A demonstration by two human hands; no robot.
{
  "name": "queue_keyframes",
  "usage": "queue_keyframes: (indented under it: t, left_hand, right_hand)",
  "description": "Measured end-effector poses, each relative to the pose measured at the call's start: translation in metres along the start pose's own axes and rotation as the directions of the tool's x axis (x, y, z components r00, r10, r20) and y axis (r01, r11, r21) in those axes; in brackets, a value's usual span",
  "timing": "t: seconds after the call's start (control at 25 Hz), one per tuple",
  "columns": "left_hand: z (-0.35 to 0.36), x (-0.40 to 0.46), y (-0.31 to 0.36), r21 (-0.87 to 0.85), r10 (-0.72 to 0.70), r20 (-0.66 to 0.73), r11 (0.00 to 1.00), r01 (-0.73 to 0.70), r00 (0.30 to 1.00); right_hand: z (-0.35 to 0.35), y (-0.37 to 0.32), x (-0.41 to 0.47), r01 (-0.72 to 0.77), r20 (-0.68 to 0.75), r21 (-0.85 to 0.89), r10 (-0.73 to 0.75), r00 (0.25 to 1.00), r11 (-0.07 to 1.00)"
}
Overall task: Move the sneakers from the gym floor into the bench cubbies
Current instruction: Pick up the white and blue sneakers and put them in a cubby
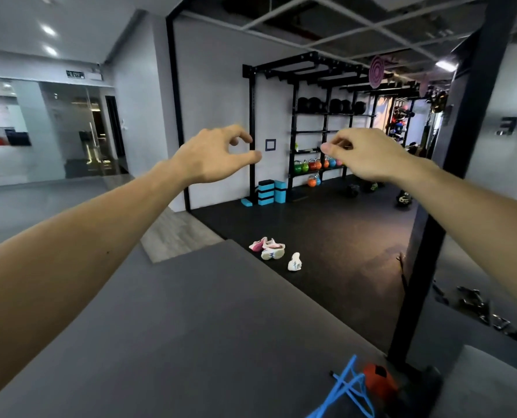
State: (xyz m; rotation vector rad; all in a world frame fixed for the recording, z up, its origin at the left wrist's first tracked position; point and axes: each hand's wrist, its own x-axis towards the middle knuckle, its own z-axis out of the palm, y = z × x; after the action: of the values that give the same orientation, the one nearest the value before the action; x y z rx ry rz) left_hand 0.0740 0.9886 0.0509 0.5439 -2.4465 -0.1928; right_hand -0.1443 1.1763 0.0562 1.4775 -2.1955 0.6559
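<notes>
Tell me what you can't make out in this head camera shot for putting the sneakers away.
- Bench cubbies: hidden; only the grey bench top shows, from above.
- Sneakers on the black floor: too small and far to count for sure.
- Left hand and right hand: raised, empty; palms face away.
- Blue cord: cut by the bottom edge.

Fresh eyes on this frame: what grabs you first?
Two bare forearms reach out mid-air, the left hand and right hand both empty, fingers loosely curled. Below them, pink-and-white sneakers lie scattered on the black gym floor, just past the grey platform. Against the back wall, a black rack holds bright kettlebells.
</notes>
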Motion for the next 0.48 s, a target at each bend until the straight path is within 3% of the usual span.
queue_keyframes:
  t: [0.48]
  left_hand:
    - [0.138,0.297,-0.214,-0.051,0.095,0.053,0.994,-0.093,0.994]
  right_hand:
    - [0.204,0.095,0.287,-0.113,-0.016,-0.028,0.112,0.994,0.993]
